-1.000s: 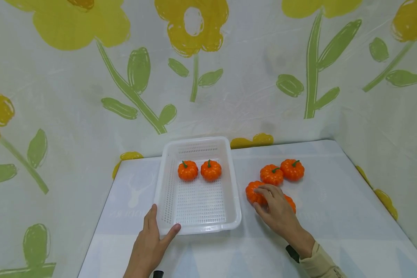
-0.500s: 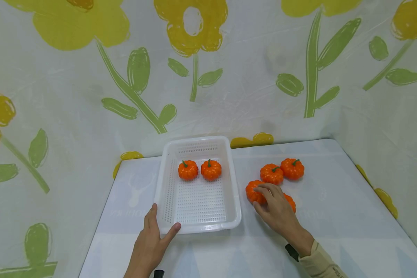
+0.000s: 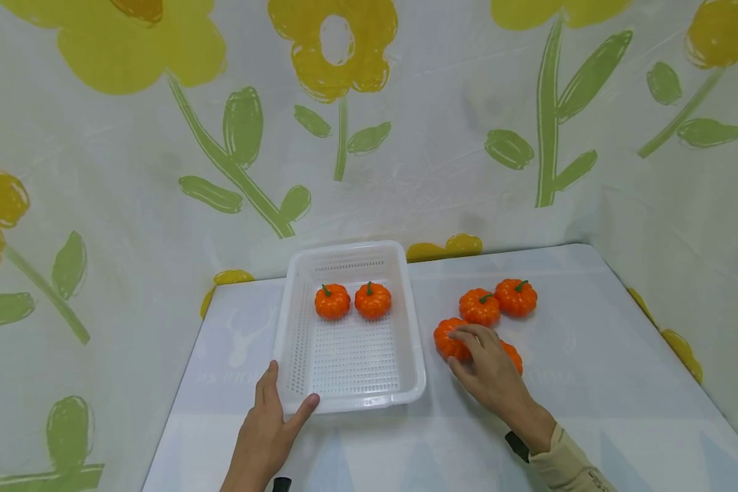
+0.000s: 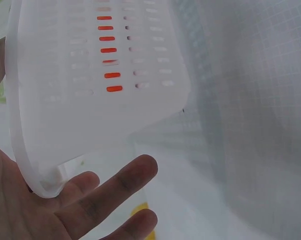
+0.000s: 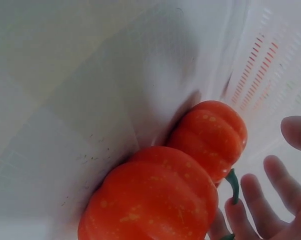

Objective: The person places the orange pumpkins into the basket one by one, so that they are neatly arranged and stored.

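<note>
My left hand (image 3: 263, 430) rests at the near left corner of a white plastic basket (image 3: 417, 355), the thumb apart from the straight fingers. In the left wrist view the basket's rim (image 4: 18, 125) lies against that hand, with fingers (image 4: 113, 192) spread beneath. My right hand (image 3: 492, 372) hovers over small orange pumpkins with loosely bent fingers, gripping none. Beneath it are a left pumpkin (image 3: 450, 340) and a partly hidden one (image 3: 512, 357). In the right wrist view thumb and fingers (image 5: 278, 180) stand apart beside a green-stemmed pumpkin (image 5: 210, 140); a larger-looking pumpkin (image 5: 150, 200) is nearer the camera.
Inside the basket sit a left pumpkin (image 3: 332, 301) and a right pumpkin (image 3: 372, 301). Farther back on the white table (image 3: 603, 355) two pumpkins touch, one left (image 3: 479, 307) and one right (image 3: 516, 298). A flower-patterned cloth (image 3: 430, 150) hangs behind the table.
</note>
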Tool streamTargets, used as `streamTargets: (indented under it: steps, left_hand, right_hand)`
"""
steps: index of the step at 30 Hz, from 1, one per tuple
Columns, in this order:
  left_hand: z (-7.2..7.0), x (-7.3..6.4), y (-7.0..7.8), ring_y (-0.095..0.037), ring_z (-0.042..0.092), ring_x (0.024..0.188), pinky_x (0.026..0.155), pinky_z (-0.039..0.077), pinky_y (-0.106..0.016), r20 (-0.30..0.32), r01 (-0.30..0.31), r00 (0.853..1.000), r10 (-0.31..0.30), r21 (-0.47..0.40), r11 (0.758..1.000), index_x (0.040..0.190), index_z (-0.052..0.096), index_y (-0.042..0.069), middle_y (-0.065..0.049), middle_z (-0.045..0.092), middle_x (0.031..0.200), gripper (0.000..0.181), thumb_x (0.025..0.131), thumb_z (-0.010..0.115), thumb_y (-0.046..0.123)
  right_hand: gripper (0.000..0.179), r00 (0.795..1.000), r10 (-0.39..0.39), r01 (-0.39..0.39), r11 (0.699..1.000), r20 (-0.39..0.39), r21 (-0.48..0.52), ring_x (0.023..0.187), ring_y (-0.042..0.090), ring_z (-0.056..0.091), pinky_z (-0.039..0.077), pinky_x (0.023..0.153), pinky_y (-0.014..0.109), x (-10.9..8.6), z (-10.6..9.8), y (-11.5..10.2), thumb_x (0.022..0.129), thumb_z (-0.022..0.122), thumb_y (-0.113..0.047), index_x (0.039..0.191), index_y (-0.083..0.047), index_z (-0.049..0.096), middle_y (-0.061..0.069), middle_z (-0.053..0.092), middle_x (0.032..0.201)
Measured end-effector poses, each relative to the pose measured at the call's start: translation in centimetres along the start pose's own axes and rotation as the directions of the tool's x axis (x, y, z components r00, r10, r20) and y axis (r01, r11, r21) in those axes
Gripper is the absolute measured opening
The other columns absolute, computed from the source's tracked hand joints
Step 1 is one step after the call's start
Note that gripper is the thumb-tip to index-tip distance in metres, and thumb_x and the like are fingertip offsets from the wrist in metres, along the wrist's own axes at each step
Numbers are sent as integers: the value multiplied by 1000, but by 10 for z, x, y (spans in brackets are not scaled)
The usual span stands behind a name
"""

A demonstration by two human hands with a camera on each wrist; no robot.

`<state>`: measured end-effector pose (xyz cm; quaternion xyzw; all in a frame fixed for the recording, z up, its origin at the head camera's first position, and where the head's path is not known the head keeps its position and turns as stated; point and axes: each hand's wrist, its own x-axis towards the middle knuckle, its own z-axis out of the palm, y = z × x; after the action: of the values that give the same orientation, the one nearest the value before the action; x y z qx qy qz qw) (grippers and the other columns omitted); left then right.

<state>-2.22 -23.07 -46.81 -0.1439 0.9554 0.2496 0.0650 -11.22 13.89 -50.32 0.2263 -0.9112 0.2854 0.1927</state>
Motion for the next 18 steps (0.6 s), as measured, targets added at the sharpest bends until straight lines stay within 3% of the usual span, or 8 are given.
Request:
streamTargets:
  steps: [18]
  left_hand:
    - [3, 0, -2, -34, 50, 110, 93, 40, -54, -22, -13, 1000, 13, -13, 1000, 150, -2, 11, -15, 15, 152, 110, 76, 44, 78]
  right_hand:
    - [38, 1000, 16, -16, 1000, 20, 3, 116, 22, 43, 44, 93, 40, -1, 1, 1, 79, 72, -26, 114, -12, 62, 3, 52, 121]
